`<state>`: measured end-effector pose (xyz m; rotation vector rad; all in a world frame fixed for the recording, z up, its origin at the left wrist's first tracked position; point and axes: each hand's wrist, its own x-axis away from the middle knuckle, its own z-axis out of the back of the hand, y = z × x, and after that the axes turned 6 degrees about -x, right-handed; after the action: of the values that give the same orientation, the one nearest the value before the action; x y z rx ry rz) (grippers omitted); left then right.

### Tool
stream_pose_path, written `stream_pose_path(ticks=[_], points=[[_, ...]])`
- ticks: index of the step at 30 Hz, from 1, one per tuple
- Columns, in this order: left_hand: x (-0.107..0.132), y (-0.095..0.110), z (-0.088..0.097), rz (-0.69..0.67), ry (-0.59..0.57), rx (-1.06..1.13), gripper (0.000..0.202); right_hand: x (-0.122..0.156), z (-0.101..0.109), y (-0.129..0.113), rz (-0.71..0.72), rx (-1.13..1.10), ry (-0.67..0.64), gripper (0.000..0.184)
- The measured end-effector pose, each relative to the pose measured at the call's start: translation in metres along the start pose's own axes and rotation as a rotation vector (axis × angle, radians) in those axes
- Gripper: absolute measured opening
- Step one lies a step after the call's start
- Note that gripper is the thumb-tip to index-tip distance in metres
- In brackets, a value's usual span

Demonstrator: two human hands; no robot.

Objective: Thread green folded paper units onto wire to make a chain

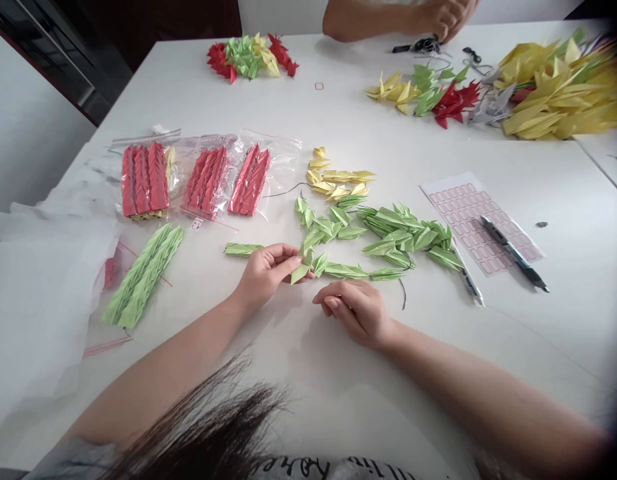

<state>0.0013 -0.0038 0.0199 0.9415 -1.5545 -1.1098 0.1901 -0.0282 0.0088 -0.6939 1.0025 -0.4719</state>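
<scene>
Between its thumb and fingers my left hand (271,275) pinches a green folded-paper piece (300,272). A string of green folded-paper pieces (345,270) runs from there to the right, with a dark thread end hanging past it. My right hand (357,308) is close by, its fingers curled together; whether something small is in them is hidden. Beyond the hands lie more green folded-paper pieces (324,227) and a thicker green bunch (408,230). A flat green stack (242,249) sits just left of my left hand. Yellow folded-paper pieces (341,177) lie farther back.
Three clear bags of red folded paper (205,179) lie at the left, above a green bundle (144,277). A label sheet (481,220) with a pen (515,253) is at the right. Coloured paper garlands (253,57) lie at the back, near another person's hands (445,19).
</scene>
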Motion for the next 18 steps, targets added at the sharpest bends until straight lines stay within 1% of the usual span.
stream_pose_path(ticks=[4, 9, 11, 14, 18], points=[[0.0005, 0.0006, -0.0010, -0.050, 0.002, -0.062, 0.028, -0.0023, 0.0017, 0.0010, 0.030, 0.036, -0.116, 0.029], [0.0014, -0.0012, -0.0015, -0.053, 0.011, -0.071, 0.031, -0.0003, -0.0003, 0.0028, 0.081, 0.126, -0.327, 0.050], [0.0006, -0.0028, -0.0015, -0.057, 0.017, -0.062, 0.033, 0.0005, -0.0022, 0.0030, 0.091, 0.184, -0.415, 0.055], [-0.0018, -0.0049, -0.0020, -0.064, 0.045, -0.050, 0.034, 0.0011, -0.0048, 0.0031, 0.109, 0.263, -0.486, 0.050], [-0.0044, -0.0061, -0.0017, -0.093, 0.086, -0.014, 0.037, 0.0022, -0.0065, 0.0036, 0.146, 0.369, -0.490, 0.037]])
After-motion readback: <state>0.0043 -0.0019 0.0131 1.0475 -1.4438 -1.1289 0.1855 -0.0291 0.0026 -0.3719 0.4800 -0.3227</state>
